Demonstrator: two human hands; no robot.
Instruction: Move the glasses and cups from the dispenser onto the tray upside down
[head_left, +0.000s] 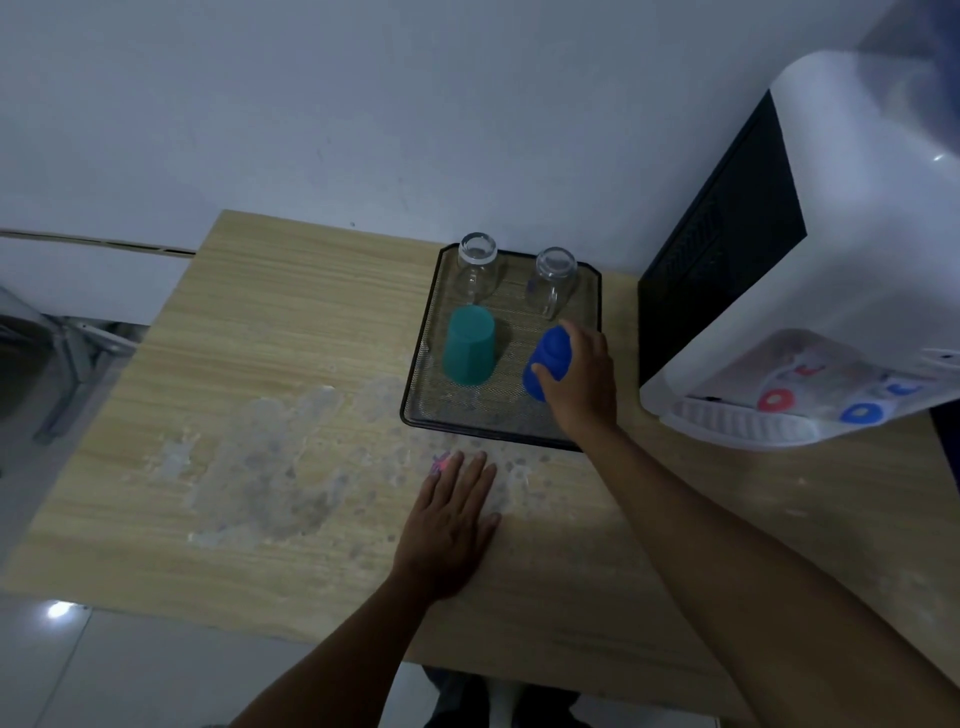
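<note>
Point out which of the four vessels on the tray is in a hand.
The blue cup, gripped by the right hand. The teal cup and both clear glasses stand untouched.

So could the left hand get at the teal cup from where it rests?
Probably yes: the left hand lies flat on the table just short of the tray, and nothing stands between it and the teal cup.
</note>
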